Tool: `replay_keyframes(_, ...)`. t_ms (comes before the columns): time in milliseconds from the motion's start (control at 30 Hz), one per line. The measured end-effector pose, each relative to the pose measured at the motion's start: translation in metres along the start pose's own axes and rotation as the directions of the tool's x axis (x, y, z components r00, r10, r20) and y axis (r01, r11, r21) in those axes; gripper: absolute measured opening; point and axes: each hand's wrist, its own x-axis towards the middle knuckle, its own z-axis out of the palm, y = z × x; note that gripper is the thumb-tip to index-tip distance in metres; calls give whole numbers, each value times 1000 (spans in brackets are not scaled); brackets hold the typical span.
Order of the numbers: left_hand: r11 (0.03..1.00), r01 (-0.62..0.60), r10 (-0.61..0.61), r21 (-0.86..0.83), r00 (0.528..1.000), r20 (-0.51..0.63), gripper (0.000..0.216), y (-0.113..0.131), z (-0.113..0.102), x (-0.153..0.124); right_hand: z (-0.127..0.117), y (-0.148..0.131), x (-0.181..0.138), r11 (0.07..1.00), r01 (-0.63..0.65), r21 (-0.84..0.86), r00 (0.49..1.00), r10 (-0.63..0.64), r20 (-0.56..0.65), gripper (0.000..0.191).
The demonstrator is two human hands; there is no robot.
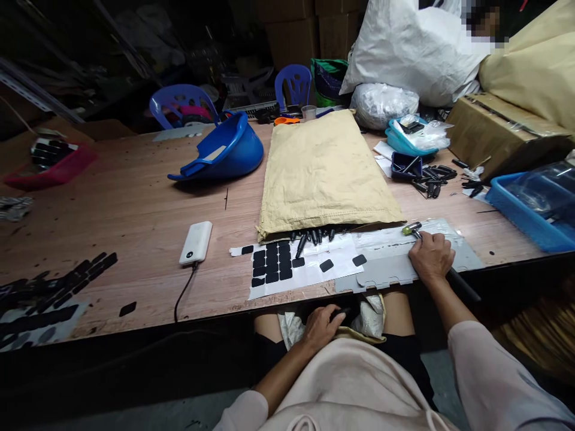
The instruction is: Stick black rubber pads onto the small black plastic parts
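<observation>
My right hand (432, 258) rests at the table's front edge, wrapped round a small hammer (465, 286). Its metal head with a yellowish face sticks out past my fingers, and the black handle points back toward me. Under that hand lies a grey board (386, 272) with a notched edge. Down at my lap, my left hand (321, 328) is over an open sack (372, 317), closed on a small black piece (342, 311) whose kind I cannot make out. A white sheet with rows of black rounded stickers (272, 263) lies on the table between my hands.
A large tan sack (330, 173) lies ahead, black tapered parts (314, 236) at its mouth. Around it are a blue scoop (229, 149), a white power bank (196, 242) on a cable, a blue basket (530, 209) and a cardboard box (503, 134). Another person is at the back right.
</observation>
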Motion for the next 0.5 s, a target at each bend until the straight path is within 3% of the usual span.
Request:
replay_keyframes(100, 981, 131, -144, 145, 986, 83, 35, 5, -7, 6, 0, 1, 0, 1000, 11, 11, 1000, -11, -22, 38)
replay_keyframes(200, 979, 7, -37, 203, 989, 144, 31, 25, -21, 2, 3, 4, 0, 1000, 16, 4, 999, -16, -40, 39)
replay_keyframes(267, 986, -99, 77, 137, 985, 154, 23, 41, -33, 1, 7, 7, 1, 1000, 24, 0, 998, -24, -57, 40)
replay_keyframes(333, 987, -151, 150, 54, 988, 26, 16, 53, -51, 8, 10, 8, 1, 999, 33, 4, 997, -33, -75, 40)
replay_keyframes(400, 990, -130, 140, 58, 959, -246, 16, 59, -74, 24, 11, 9, 2, 999, 39, 6, 996, -38, -82, 40)
replay_keyframes(500, 988, 66, 29, 139, 807, -590, 14, 56, -111, 56, 11, 8, 2, 999, 38, -10, 997, -39, -71, 41)
